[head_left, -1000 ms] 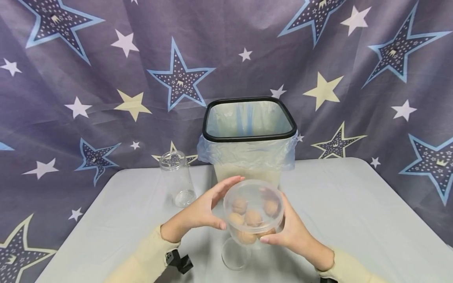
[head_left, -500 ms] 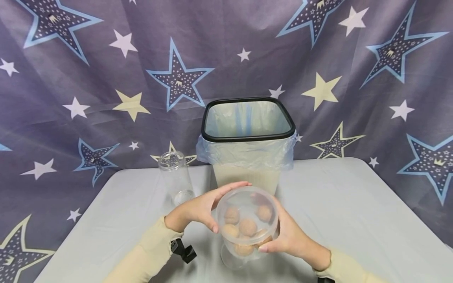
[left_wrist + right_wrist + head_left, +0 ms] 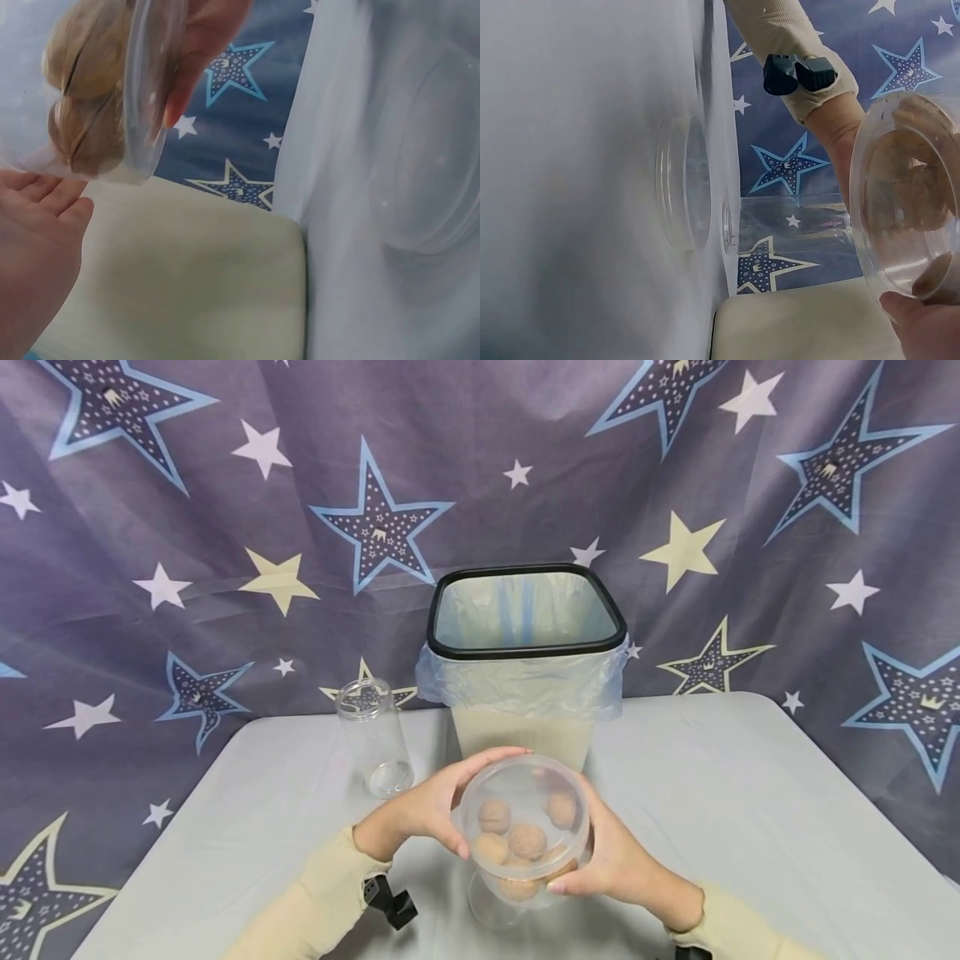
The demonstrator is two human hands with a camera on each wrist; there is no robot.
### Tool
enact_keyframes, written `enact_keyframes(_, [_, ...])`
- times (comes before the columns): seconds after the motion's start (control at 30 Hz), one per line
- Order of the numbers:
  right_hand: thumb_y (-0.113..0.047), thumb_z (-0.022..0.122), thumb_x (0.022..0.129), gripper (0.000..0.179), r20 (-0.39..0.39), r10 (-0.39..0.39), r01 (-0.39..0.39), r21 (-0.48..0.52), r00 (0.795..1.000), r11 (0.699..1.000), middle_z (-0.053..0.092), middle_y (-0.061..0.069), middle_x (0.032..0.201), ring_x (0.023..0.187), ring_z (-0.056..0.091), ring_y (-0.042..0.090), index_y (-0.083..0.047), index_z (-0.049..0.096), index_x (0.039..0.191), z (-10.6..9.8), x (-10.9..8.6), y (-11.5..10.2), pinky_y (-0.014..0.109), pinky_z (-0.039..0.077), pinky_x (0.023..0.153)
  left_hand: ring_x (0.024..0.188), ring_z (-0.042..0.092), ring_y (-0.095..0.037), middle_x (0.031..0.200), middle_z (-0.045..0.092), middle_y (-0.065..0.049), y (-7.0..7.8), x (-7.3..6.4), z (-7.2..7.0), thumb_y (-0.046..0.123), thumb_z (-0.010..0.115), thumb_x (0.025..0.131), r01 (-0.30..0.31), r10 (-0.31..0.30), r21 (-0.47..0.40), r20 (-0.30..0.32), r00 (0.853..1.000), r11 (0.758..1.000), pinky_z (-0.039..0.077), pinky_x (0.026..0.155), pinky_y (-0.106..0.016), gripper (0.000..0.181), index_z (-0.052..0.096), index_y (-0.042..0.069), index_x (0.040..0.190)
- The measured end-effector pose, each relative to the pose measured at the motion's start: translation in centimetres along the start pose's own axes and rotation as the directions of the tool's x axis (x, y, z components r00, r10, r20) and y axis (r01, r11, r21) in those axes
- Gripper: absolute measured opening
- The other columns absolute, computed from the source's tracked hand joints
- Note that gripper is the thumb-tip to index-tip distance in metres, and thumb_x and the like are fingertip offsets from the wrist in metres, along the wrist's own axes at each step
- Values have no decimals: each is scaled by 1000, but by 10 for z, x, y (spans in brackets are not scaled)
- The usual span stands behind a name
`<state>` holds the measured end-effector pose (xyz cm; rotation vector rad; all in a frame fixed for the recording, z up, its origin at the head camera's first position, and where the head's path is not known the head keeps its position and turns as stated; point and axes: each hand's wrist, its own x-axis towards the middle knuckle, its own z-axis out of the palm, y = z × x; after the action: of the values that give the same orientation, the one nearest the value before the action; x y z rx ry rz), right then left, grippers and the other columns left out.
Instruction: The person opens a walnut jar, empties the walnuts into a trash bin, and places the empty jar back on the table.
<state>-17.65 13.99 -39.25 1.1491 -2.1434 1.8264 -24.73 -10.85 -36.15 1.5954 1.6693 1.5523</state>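
Observation:
A clear plastic tub (image 3: 491, 885) with several walnuts (image 3: 527, 842) inside is held above the table between both hands. My left hand (image 3: 423, 810) curves round its left side, with fingers behind it and the thumb at its near edge. On the other side my right hand (image 3: 622, 852) grips the tub, thumb across the front. Two walnuts (image 3: 86, 135) show through the wall in the left wrist view. Below the tub, a clear round lid-like piece (image 3: 682, 184) lies on the table. Whether the tub's top is covered, I cannot tell.
Behind the hands stands a cream bin (image 3: 525, 735) with a black rim and a bluish liner. A tall clear jar (image 3: 375, 739) stands at the back left of the grey table (image 3: 712, 827). A star-patterned cloth (image 3: 480, 460) hangs behind the table.
The tub and right hand have shifted slightly left and down towards the near side. My left hand has closed in round the tub. Little differs over the last half second.

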Motion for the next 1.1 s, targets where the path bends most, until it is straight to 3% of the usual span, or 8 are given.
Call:
enact_keyframes(0.17, [-12, 86, 55, 109, -21, 9, -10, -41, 1000, 999, 39, 18, 141, 123, 44, 19, -11, 26, 145, -1, 1, 1, 22, 34, 103, 128, 39, -33, 147, 30, -26, -3, -2, 5, 54, 78, 68, -19, 21, 20, -80, 997, 1000, 33, 107, -39, 115, 18, -6, 146])
enact_keyframes(0.33, [-11, 86, 56, 109, -38, 11, -14, -65, 999, 998, 38, 15, 143, 124, 43, 20, -12, 25, 146, -2, 2, 2, 22, 33, 103, 127, 40, -32, 144, 29, -31, -3, -3, 12, 49, 80, 68, -15, 11, -28, -151, 988, 999, 34, 107, -37, 114, 17, -7, 145])
enact_keyframes(0.57, [-11, 86, 57, 107, -93, 15, -22, -80, 996, 997, 38, 16, 141, 123, 44, 22, -11, 26, 145, 2, 3, 3, 22, 36, 101, 126, 42, -18, 140, 29, -37, -2, -5, 20, 42, 81, 71, 1, -11, -39, -245, 969, 999, 34, 105, -26, 111, 16, -9, 144])
enact_keyframes(0.67, [-13, 87, 56, 106, -139, 16, -34, -125, 990, 992, 40, 14, 140, 120, 46, 21, -12, 28, 145, 4, 4, 3, 22, 37, 99, 125, 43, -16, 140, 30, -37, -1, -6, 25, 40, 82, 70, 14, -25, -38, -302, 953, 999, 36, 103, -25, 110, 17, -9, 144])
enact_keyframes(0.87, [-15, 89, 54, 110, -223, 40, -81, -181, 974, 980, 43, 13, 137, 118, 47, 24, -13, 27, 145, 8, 5, 3, 21, 37, 99, 126, 42, -14, 141, 34, -31, 2, -5, 33, 39, 85, 66, 55, -54, -10, -430, 901, 998, 33, 104, -22, 111, 21, -6, 145])
enact_keyframes(1.1, [-18, 91, 51, 115, -288, 32, -108, -252, 957, 962, 46, 15, 136, 117, 48, 31, -9, 26, 145, 14, 5, 4, 24, 39, 98, 125, 42, -24, 140, 37, -29, 3, -3, 42, 42, 84, 66, 82, -53, 34, -507, 860, 996, 32, 105, -22, 111, 22, -6, 145])
